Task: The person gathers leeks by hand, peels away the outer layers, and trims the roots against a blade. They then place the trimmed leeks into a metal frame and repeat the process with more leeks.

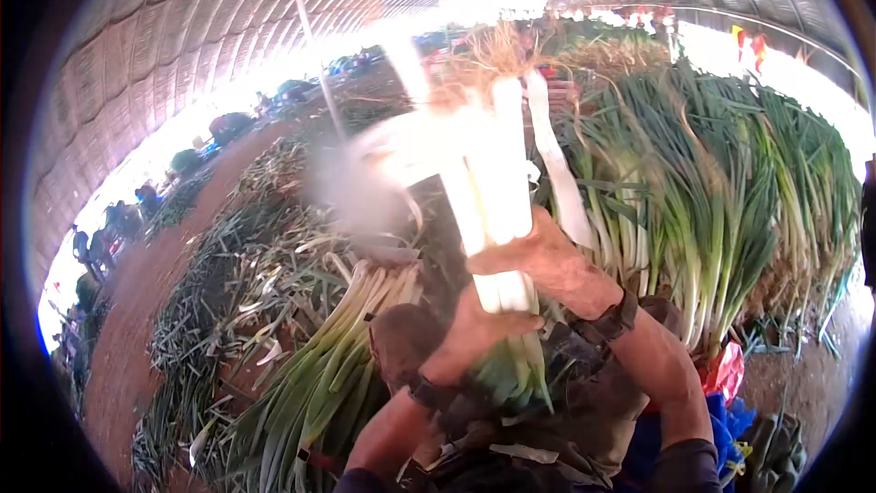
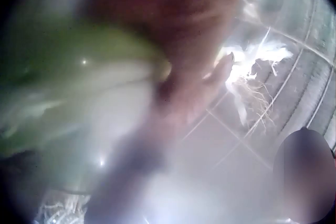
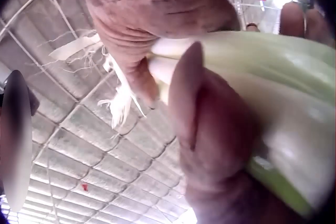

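Observation:
Upright in front of the person stands a bundle of long green onions (image 1: 493,192), roots (image 1: 497,50) up and green leaves down. The right hand (image 1: 561,265) grips its white stalks. Just below, the left hand (image 1: 479,324) holds the same bundle with its thumb across the front. Glare washes out the upper stalks, and a pale blurred shape (image 1: 365,173) spreads to their left. A loose white strip (image 1: 557,164) hangs on the right side. In the right wrist view the stalks (image 3: 252,56) pass between the hands; the left wrist view is badly blurred.
Trimmed onions (image 1: 338,338) lie piled at the person's left, beside scattered leaf scraps (image 1: 219,283). A tall stack of green onions (image 1: 703,192) leans on the right. Blue and red plastic bags (image 1: 725,402) sit at the right knee. An arched roof (image 1: 201,46) covers the place.

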`<action>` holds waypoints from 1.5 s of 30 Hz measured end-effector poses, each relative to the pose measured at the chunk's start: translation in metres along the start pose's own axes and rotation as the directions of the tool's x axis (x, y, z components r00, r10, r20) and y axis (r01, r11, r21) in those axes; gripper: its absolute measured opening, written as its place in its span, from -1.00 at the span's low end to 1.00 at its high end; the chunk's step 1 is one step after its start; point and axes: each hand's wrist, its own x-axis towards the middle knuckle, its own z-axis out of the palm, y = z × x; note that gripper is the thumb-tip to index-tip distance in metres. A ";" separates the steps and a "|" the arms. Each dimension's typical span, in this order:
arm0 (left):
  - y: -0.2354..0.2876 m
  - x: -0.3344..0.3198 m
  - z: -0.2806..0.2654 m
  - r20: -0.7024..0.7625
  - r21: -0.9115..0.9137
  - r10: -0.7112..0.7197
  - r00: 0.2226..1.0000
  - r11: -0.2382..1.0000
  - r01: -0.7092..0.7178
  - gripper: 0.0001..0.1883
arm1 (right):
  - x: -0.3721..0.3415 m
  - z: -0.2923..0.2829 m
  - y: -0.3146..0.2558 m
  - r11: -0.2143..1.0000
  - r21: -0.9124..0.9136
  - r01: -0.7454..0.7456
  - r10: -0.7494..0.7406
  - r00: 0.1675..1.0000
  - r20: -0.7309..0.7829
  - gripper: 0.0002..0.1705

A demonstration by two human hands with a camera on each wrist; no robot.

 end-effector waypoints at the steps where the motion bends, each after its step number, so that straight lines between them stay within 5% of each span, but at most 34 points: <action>1: -0.019 0.005 -0.001 -0.009 0.079 0.067 0.998 0.995 -0.066 -0.54 | -0.006 -0.002 -0.003 0.998 -0.056 -0.029 0.028 0.999 -0.030 -0.37; 6: -0.052 0.017 0.013 -0.022 0.148 0.142 0.990 0.980 -0.137 -0.69 | -0.021 -0.017 0.005 0.994 0.087 0.060 -0.054 0.996 -0.069 -0.34; 7: -0.057 0.024 0.012 -0.030 0.141 0.114 0.993 0.984 -0.109 -0.56 | -0.008 -0.030 0.017 0.959 -0.242 0.151 -0.196 0.964 -0.177 -0.18; 8: -0.061 0.028 0.013 -0.020 0.134 0.111 0.994 0.985 -0.108 -0.56 | -0.005 -0.042 0.028 0.957 -0.249 0.145 -0.195 0.963 -0.187 -0.18; 9: -0.061 0.030 0.017 -0.056 0.150 0.127 0.990 0.982 -0.117 -0.55 | 0.000 -0.028 0.009 0.854 -0.440 0.279 -0.470 0.776 -0.421 -0.14; 10: -0.061 0.032 0.020 -0.095 0.168 0.143 0.985 0.978 -0.125 -0.53 | 0.003 -0.021 -0.010 0.699 -0.642 0.316 -0.703 0.466 -0.537 -0.09; 11: -0.076 0.038 0.014 -0.064 0.157 0.127 0.990 0.981 -0.116 -0.48 | 0.003 -0.022 -0.025 0.700 -0.645 0.307 -0.702 0.465 -0.540 -0.09; 12: -0.080 0.040 0.015 -0.057 0.153 0.119 0.991 0.982 -0.109 -0.48 | 0.003 -0.026 -0.040 0.472 -0.867 0.161 -0.826 0.424 -0.372 -0.18; 13: -0.083 0.043 0.017 -0.055 0.176 0.120 0.991 0.978 -0.109 -0.47 | 0.005 -0.031 -0.050 0.185 -0.983 -0.003 -0.892 0.420 -0.169 -0.27; 14: -0.086 0.045 0.019 -0.051 0.197 0.122 0.991 0.974 -0.110 -0.45 | 0.004 -0.040 -0.058 0.184 -0.983 -0.017 -0.890 0.422 -0.173 -0.27; 16: -0.088 0.046 0.020 -0.006 0.175 0.100 0.995 0.980 -0.098 -0.40 | 0.003 -0.063 -0.070 -0.310 -0.951 -0.010 -0.720 0.655 0.228 -0.54; 17: -0.086 0.047 0.020 0.049 0.137 0.075 0.996 0.987 -0.081 -0.38 | 0.010 -0.080 -0.073 -0.352 -0.934 0.057 -0.675 0.676 0.295 -0.69; 18: -0.083 0.047 0.021 0.105 0.100 0.052 0.993 0.993 -0.062 -0.37 | 0.011 -0.089 -0.077 -0.348 -0.936 0.049 -0.671 0.685 0.285 -0.69; 20: -0.075 0.047 0.020 0.152 0.081 -0.010 0.988 0.997 -0.002 -0.31 | 0.008 -0.105 -0.089 -0.009 -0.989 -0.147 -0.495 0.860 -0.124 -0.71; 22: -0.068 0.049 0.021 0.211 0.119 -0.109 0.971 0.989 0.085 -0.30 | 0.009 -0.127 -0.107 0.148 -0.961 -0.232 -0.425 0.863 -0.274 -0.62; 23: -0.072 0.053 0.018 0.250 0.106 -0.132 0.959 0.988 0.108 -0.27 | 0.006 -0.141 -0.108 0.020 -0.991 -0.132 -0.520 0.845 -0.123 -0.62; 26: -0.070 0.060 0.015 0.283 0.152 -0.226 0.932 0.970 0.189 -0.26 | 0.005 -0.169 -0.110 -0.100 -0.955 -0.280 -0.411 0.885 -0.217 -0.52; 27: -0.060 0.063 0.016 0.306 0.178 -0.301 0.903 0.950 0.257 -0.23 | 0.004 -0.188 -0.100 -0.257 -0.937 -0.238 -0.504 0.860 -0.080 -0.60; 29: -0.052 0.052 0.018 0.209 0.223 -0.352 0.912 0.926 0.305 -0.15 | 0.020 -0.226 -0.106 -0.393 -0.661 -0.639 -0.383 0.768 -0.514 -0.67; 30: -0.052 0.046 0.015 0.101 0.273 -0.388 0.916 0.896 0.350 -0.05 | 0.007 -0.299 -0.112 -0.744 -0.292 -0.602 -0.505 0.791 -0.345 -0.70; 31: -0.057 0.041 0.009 0.259 0.232 -0.281 0.924 0.947 0.223 0.03 | -0.022 -0.286 -0.153 -0.055 -0.716 -0.696 -0.539 0.624 -0.566 -0.68; 32: -0.053 0.032 0.004 0.281 0.239 -0.268 0.922 0.950 0.203 -0.04 | -0.039 -0.299 -0.173 -0.065 -0.721 -0.690 -0.530 0.636 -0.561 -0.68; 34: -0.080 0.033 -0.017 0.256 0.253 -0.198 0.946 0.958 0.132 -0.10 | -0.081 -0.347 -0.194 0.089 -0.570 -0.817 -0.500 0.459 -0.735 -0.57; 36: -0.069 0.041 -0.013 0.212 0.181 -0.166 0.963 0.975 0.128 -0.17 | -0.114 -0.431 -0.140 0.077 -0.790 -0.608 -0.531 0.646 -0.548 -0.58; 37: -0.064 0.046 -0.010 0.181 0.120 -0.141 0.973 0.985 0.121 -0.23 | -0.118 -0.392 -0.108 0.260 -0.798 -0.544 -0.329 0.727 -0.602 -0.62; 38: -0.067 0.047 -0.013 0.177 0.124 -0.141 0.974 0.985 0.120 -0.23 | -0.080 -0.275 -0.089 -0.127 -0.528 -0.840 -0.141 0.542 -0.828 -0.64; 39: -0.073 0.052 -0.016 0.147 0.119 -0.119 0.982 0.988 0.102 -0.28 | -0.103 -0.335 -0.037 -0.103 -0.777 -0.622 0.242 0.741 -0.626 -0.26; 40: -0.078 0.056 -0.020 0.116 0.117 -0.098 0.988 0.990 0.084 -0.33 | -0.105 -0.257 -0.026 -0.084 -0.898 -0.433 0.274 0.856 -0.438 0.06; 41: -0.081 0.057 -0.021 0.112 0.079 -0.076 0.991 0.995 0.068 -0.38 | -0.096 -0.284 0.029 -0.117 -0.906 -0.406 0.547 0.735 -0.400 0.37; 42: -0.081 0.057 -0.020 0.105 0.082 -0.077 0.991 0.994 0.069 -0.38 | -0.093 -0.270 0.058 -0.120 -0.948 -0.294 0.586 0.750 -0.307 0.38; 44: -0.080 0.058 -0.015 0.034 0.053 -0.094 0.995 0.994 0.092 -0.44 | -0.053 -0.135 -0.003 0.487 -0.625 -0.609 0.618 0.747 -0.246 0.32; 45: -0.081 0.058 -0.012 0.029 0.049 -0.094 0.995 0.994 0.093 -0.44 | -0.045 -0.126 0.025 0.755 -0.508 -0.415 0.433 0.897 -0.089 0.20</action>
